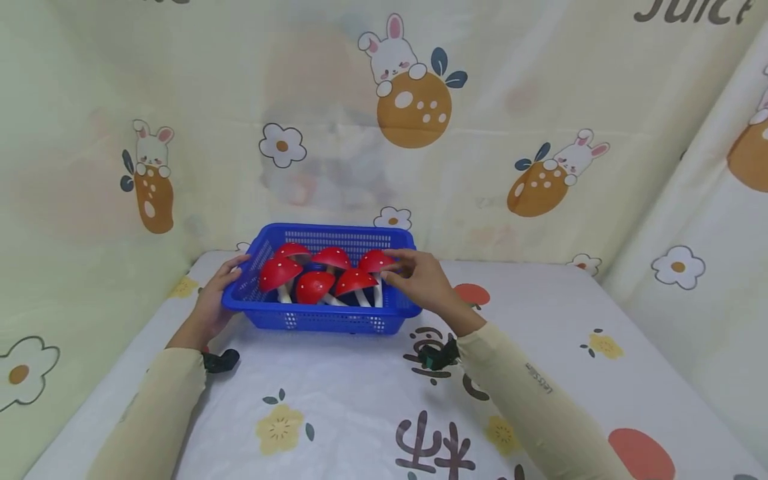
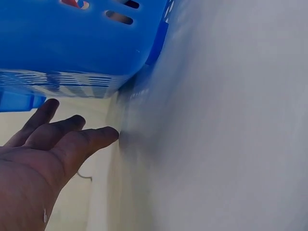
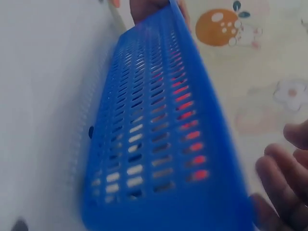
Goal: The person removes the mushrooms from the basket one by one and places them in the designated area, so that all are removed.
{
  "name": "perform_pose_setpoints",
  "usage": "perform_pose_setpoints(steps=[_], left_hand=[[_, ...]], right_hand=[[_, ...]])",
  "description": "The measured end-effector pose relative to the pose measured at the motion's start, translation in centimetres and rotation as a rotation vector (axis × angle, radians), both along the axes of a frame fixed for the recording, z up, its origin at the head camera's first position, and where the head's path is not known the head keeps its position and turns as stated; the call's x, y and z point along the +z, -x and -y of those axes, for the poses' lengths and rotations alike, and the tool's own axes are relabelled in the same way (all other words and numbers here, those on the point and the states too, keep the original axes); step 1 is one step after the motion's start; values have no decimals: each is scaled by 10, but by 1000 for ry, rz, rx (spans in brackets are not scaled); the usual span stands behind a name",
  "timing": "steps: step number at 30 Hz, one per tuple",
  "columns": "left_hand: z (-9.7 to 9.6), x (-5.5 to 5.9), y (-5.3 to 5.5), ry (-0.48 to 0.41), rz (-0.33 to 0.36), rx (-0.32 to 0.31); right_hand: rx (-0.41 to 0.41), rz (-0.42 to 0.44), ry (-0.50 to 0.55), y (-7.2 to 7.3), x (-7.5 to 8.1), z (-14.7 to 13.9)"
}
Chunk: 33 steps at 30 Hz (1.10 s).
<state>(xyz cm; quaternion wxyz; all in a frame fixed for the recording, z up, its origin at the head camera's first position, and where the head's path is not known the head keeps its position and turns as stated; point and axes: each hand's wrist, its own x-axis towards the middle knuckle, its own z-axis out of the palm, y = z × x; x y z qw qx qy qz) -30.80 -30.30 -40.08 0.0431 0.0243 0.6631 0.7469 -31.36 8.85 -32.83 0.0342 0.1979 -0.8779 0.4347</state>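
Observation:
Several toy mushrooms [image 1: 315, 288] with red, white-dotted caps and white stems lie in a blue plastic basket [image 1: 324, 321]. My left hand [image 1: 211, 303] is at the basket's left end, its fingers on the rim; the left wrist view shows that hand's fingers [image 2: 91, 139] spread beside the basket wall. Over the right end reaches my right hand [image 1: 423, 277], thumb and fingers bent, tips at the edge of the right rear mushroom [image 1: 377, 259]. In the right wrist view those fingers [image 3: 279, 178] stand apart above the rim with no mushroom visible between them; the basket wall hides the contents.
The basket stands on a white patterned tablecloth [image 1: 336, 380], near the printed curtain [image 1: 336, 173] at the back. More curtain hangs along the left and right sides. Dark straps [image 1: 438, 357] with small devices sit at both wrists, under pale sleeves.

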Motion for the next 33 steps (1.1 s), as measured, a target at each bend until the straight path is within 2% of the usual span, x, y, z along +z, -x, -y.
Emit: perform_pose_setpoints(steps=[3,6,12,15,18,21,26,33], left_hand=[[-1,-1,0,9,-1,4],[-5,-2,2,28,-2,5],[-11,-4,11,36,-13,-4],[-9,-5,13,52,-10,11],[-6,-4,13,67,-5,27],[-5,-3,12,67,1,34],[-3,-3,11,55,-7,31],[2,-3,7,70,-3,42]], right_hand=[[13,82,68,16,-10,10],[-4,124,54,27,-16,16],[-86,156,-114,40,-15,22],[-126,169,-249,43,-13,30],[-171,143,-361,44,-14,39],[-209,112,-403,42,-17,45],[-218,60,-387,40,-20,51],[-192,-5,-395,44,-24,57]])
